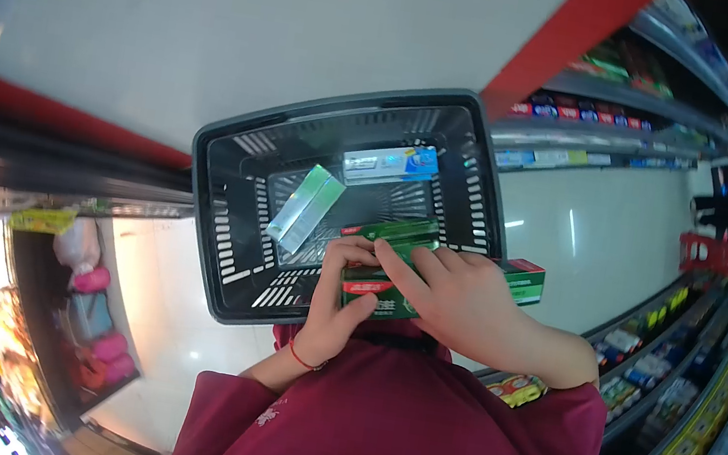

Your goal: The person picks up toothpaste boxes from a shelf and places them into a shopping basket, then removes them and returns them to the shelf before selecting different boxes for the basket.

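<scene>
The black shopping basket (pixel 242 195) is taken as reference; sides are the wearer's own. Inside it, toward the far wall, lies a blue-and-white carton (pixel 392 165); nearer its left wall, a green-and-silver carton (pixel 305 209) lies aslant, apart from the first. Over the basket's near rim, toward its right corner, a dark green carton with a red label (pixel 384 304) is held before the wearer's maroon shirt (pixel 410 423). Left hand (pixel 336 303): thumb pressed on the printed face, fingers curled round behind, clamped on that carton. Right hand (pixel 471 300): fingers laid across the top; whether they grip cannot be told. A second green carton (pixel 401 229) shows just beyond the fingers, over the basket's interior. A green-and-white box end (pixel 525 282) projects outside the basket's right wall, past the right hand; whether it belongs to a held carton cannot be determined. Risk noted: should the left thumb slacken, the labelled carton could slip, either into the basket or outside its near rim. Uneven pressure from the right hand could slide the cartons against each other. The projecting end could catch the basket's right rim if swung inward. What supports the basket cannot be seen; a tilt could shift the loose contents.
</scene>
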`<state>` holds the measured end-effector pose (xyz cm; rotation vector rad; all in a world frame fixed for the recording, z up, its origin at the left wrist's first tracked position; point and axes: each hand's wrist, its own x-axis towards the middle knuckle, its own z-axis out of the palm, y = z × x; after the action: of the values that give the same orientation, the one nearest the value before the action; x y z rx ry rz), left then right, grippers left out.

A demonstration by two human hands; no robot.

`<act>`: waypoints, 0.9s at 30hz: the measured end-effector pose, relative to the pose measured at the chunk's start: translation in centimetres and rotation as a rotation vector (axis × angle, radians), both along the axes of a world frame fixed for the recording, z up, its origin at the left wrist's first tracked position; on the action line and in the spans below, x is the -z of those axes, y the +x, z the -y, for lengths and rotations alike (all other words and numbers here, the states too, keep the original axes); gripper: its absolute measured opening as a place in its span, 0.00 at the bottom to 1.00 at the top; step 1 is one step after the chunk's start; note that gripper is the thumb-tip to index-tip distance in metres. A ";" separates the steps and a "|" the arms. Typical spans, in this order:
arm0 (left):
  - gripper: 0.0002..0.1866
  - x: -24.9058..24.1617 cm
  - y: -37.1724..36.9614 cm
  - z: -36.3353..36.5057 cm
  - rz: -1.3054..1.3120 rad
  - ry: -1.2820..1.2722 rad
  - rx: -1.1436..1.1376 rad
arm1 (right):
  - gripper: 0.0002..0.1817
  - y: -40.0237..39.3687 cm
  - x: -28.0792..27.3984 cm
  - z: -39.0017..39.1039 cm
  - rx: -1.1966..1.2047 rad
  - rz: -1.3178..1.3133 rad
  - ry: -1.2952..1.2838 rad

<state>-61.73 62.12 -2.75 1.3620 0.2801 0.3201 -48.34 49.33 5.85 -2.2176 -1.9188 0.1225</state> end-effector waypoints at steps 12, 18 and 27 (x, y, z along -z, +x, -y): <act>0.25 -2.5 4.6 5.7 -0.064 -0.671 0.155 | 0.26 0.0 -13.6 15.2 -0.589 -1.249 1.047; 0.23 -3.8 6.9 10.8 -0.040 -0.680 0.194 | 0.26 0.0 -14.1 21.6 -0.655 -1.169 1.187; 0.23 -5.0 11.2 21.4 -0.080 -0.704 0.293 | 0.25 -1.5 -13.8 32.7 -0.520 -1.062 1.302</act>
<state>-50.55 40.76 2.23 0.7039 0.2250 -0.0825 -49.87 16.60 19.61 -0.5451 -1.2096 0.0619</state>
